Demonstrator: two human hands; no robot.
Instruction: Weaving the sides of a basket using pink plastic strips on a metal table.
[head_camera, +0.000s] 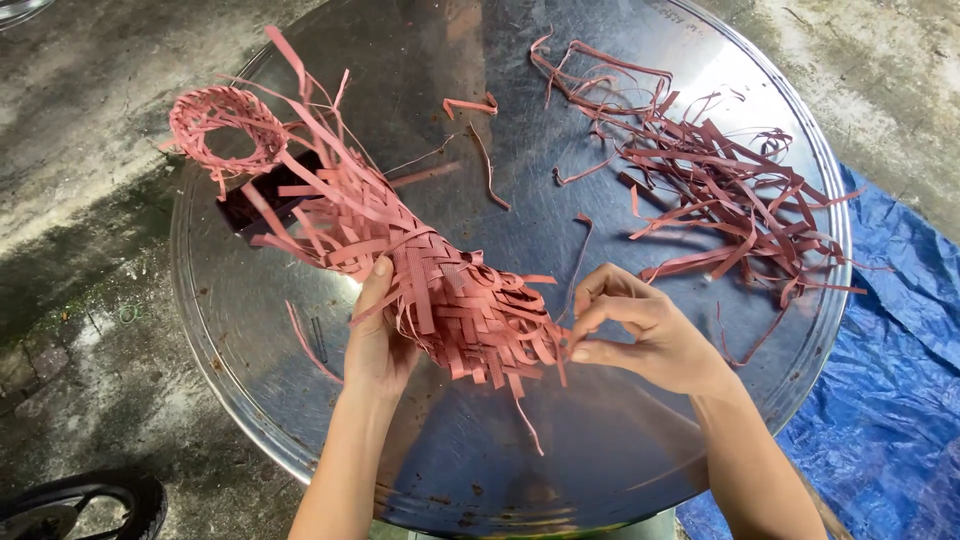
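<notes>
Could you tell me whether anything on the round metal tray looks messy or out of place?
Loose pink strips lie scattered and tangled across the tray, right of the woven piece. Its ends stick out unevenly.

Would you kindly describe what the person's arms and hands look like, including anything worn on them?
Both forearms are bare as far as the frame shows: no sleeves, gloves, watch or bracelets. The left hand and right hand show no rings on the visible fingers. Nails look short and unpainted. The arms are slender.

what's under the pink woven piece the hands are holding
A round shiny metal tray lies under the woven strip piece, with a dark object partly showing beneath its far end; the rest is covered.
</notes>
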